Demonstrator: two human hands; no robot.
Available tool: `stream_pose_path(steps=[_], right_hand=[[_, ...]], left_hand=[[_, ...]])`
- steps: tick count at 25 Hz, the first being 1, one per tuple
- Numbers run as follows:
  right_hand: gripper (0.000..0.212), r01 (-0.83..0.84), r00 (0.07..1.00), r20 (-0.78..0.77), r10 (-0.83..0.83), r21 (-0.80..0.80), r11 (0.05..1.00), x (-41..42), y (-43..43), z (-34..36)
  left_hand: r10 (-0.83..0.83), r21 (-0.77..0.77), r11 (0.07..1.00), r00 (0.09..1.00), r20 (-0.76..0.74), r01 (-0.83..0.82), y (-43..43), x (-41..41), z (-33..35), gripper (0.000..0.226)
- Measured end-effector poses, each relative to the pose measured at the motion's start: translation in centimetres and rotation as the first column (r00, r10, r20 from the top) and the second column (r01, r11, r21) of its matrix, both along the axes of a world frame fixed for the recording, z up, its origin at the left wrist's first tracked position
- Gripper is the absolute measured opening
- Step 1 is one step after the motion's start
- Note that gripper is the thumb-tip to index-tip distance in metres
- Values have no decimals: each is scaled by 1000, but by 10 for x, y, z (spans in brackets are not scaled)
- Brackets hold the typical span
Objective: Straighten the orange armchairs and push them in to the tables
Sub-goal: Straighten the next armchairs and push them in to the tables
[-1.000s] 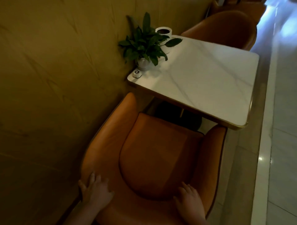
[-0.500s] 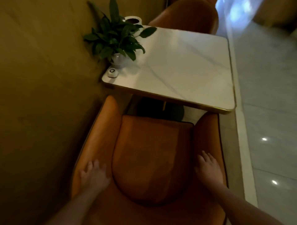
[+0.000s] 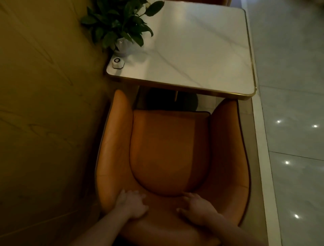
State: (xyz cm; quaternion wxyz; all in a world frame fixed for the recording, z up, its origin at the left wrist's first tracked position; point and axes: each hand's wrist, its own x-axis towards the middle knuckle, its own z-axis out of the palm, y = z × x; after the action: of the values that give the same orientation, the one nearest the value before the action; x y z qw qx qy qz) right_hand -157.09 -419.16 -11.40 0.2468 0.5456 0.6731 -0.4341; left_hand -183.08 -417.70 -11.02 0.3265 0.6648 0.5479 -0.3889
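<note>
An orange armchair (image 3: 168, 149) stands below me, facing a white marble table (image 3: 201, 52) with a gold rim. Its two arm tips sit just at the table's near edge. My left hand (image 3: 132, 204) lies flat on the inside of the backrest, left of centre, fingers spread. On the same backrest, right of centre, my right hand (image 3: 197, 208) rests flat too. Neither hand wraps around anything. A sliver of a second orange armchair (image 3: 205, 1) shows beyond the table's far edge.
A tan wall (image 3: 43, 105) runs close along the chair's left side. On the table's left corner stand a potted plant (image 3: 121, 26) and a small white call button (image 3: 118, 62). To the right, a pale step edge (image 3: 261, 158) borders glossy floor tiles.
The chair now sits squarer to the table with its arm tips at the table's edge. Both hands have slid inward from the chair's sides to the middle of the backrest.
</note>
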Motion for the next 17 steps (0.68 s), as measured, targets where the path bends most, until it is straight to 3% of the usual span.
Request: stream_pose_path(steps=[7,17], right_hand=[[81,28,995,97,-23,-50,998,-13,3,-2],[72,94,993,86,-86,-89,992,-52,24,-6]], left_hand=[[-44,-16,999,999,-9,44,8,-8,-1,61],[-52,-6,999,999,-17,51,38,-46,3,61]])
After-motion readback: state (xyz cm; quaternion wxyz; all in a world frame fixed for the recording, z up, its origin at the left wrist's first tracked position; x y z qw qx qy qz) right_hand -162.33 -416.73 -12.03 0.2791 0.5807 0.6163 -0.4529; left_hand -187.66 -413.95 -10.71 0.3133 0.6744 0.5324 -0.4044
